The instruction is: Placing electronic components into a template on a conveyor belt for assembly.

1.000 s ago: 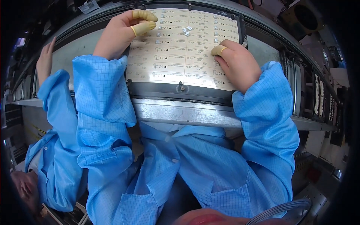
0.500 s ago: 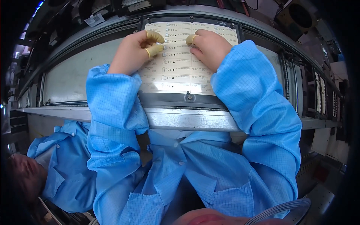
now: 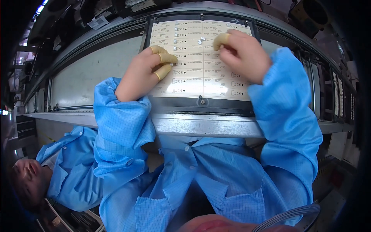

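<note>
A cream printed board panel (image 3: 193, 79) with rows of black markings lies in a dark frame in front of me. Yellow finger cots cover fingers of both hands. My left hand (image 3: 141, 71) is over the panel's left part, its fingertips pinching a small white connector (image 3: 174, 64) at a printed outline. Above it, several similar white connectors (image 3: 175, 41) stand in a column. A few loose white connectors (image 3: 201, 41) lie mid-panel, left of my right hand (image 3: 243, 54). That hand hovers over the right part, fingers curled together; what they hold, if anything, is hidden.
The dark frame (image 3: 174, 101) has screw fixings along its edges and sits between conveyor rails. A metal rail (image 3: 205, 125) runs between it and my body. A grey plate (image 3: 89, 73) lies left. Another person in a blue smock (image 3: 77, 170) is at lower left.
My left hand has come nearer to me down the connector column. My right hand has shifted right and slightly nearer, and the loose connectors mid-panel now show. The view has shifted slightly.
</note>
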The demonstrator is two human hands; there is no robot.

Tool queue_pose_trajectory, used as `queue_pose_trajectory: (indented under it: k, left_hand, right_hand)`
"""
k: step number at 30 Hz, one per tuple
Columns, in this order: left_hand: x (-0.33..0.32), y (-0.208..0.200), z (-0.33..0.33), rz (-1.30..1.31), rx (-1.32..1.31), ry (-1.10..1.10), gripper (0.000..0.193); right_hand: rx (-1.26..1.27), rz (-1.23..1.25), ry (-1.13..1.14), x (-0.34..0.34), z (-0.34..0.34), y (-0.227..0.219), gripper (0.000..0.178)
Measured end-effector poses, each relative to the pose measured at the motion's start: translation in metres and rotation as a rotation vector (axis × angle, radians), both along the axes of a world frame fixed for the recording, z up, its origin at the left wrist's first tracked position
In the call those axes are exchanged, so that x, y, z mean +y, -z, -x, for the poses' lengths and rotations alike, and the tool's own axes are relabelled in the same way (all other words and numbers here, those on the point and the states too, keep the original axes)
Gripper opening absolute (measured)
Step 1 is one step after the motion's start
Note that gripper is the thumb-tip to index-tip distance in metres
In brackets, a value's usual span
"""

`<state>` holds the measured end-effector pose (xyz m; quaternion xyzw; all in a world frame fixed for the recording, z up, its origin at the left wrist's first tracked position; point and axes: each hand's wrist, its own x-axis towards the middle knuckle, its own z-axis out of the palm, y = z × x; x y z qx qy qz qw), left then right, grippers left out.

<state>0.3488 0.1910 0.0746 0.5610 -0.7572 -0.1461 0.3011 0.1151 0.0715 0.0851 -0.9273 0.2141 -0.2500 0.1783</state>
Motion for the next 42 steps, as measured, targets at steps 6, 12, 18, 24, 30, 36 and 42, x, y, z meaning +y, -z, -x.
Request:
queue_pose_trajectory:
  k: [6, 12, 18, 24, 30, 36, 42]
  left_hand:
    - [-0.002, 0.000, 0.015, -0.065, -0.025, -0.102, 0.018]
    - [-0.004, 0.001, 0.016, -0.032, -0.067, -0.103, 0.016]
    - [0.002, 0.001, -0.009, 0.016, -0.074, -0.053, 0.013]
    - [0.004, 0.002, -0.011, -0.040, -0.002, -0.103, 0.015]
    - [0.002, 0.005, -0.012, 0.018, -0.063, -0.084, 0.017]
    - [0.004, 0.006, -0.010, -0.011, -0.029, -0.081, 0.017]
    - [0.006, 0.009, -0.007, 0.068, -0.055, -0.044, 0.016]
  right_hand:
    - [0.087, -0.426, 0.245, 0.011, 0.044, -0.007, 0.013]
    - [0.041, -0.495, 0.210, 0.007, 0.051, -0.003, 0.012]
    - [0.069, -0.501, 0.247, 0.019, 0.029, -0.011, 0.011]
    - [0.069, -0.256, 0.203, 0.032, 0.019, -0.007, 0.013]
    - [0.053, -0.053, 0.073, 0.037, 0.015, 0.007, 0.012]
    - [0.068, -0.142, 0.130, 0.039, 0.017, 0.001, 0.013]
    - [0.031, -0.238, 0.169, 0.041, 0.016, 0.001, 0.014]
